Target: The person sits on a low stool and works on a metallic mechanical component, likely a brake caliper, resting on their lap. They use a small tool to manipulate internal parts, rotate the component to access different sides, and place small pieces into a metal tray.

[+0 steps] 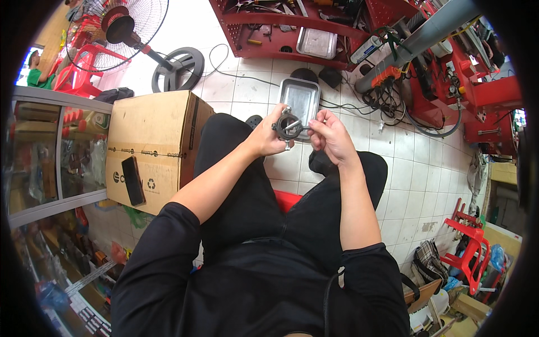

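My left hand [268, 136] is closed on a dark round metal clamp [284, 132] with silver bolts at its top and bottom. At the clamp's right side, my right hand [334, 140] pinches a thin metal tool [305, 128], whose far end is at the ring; whether it sits inside a bolt or hole is too small to tell. Beyond my hands, a rectangular metal tray [299, 92] lies on the tiled floor [404, 191]. My knees in black trousers are on either side below the hands.
A cardboard box [149, 123] with a phone [133, 180] stands left, by a glass cabinet [59, 96]. A fan [120, 28], red tool cart [241, 48], red machinery [488, 90], cables and red stools [469, 250] surround me. A person [40, 76] is at far left.
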{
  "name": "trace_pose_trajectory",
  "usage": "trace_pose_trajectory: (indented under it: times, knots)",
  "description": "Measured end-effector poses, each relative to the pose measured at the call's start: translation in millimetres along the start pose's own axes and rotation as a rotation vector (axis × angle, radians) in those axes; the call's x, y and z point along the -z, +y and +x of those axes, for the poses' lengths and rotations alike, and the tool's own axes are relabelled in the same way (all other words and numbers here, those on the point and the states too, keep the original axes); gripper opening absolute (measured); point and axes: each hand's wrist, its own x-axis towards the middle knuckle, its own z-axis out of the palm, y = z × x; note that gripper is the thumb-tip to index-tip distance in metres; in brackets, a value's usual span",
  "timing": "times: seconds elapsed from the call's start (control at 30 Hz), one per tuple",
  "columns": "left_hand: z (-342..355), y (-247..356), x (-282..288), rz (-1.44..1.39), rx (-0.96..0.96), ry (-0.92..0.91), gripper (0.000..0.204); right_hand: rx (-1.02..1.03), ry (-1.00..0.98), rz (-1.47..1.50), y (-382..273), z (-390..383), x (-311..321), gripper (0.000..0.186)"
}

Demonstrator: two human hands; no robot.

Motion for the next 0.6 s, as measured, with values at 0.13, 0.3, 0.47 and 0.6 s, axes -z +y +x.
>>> trace_pose_trajectory:
  times: [0.13, 0.3, 0.47, 0.6]
  knots:
    - [2, -6, 1, 0.015, -0.022, 0.042, 0.052, 0.101, 0.033, 0.027, -4, -4, -11, 0.022]
    - [1, 2, 1, -0.029, 0.018, 0.032, 0.05, -0.03, 0.086, 0.032, 5, 5, 2, 0.022]
    - [1, 3, 1, -0.021, 0.002, 0.026, 0.049, 0.107, 0.011, -0.024, 1, 1, 0, 0.023]
    - [2, 2, 1, -0.004, -0.01, 0.023, 0.05, 0.131, 0.04, 0.103, -2, 0, -2, 0.022]
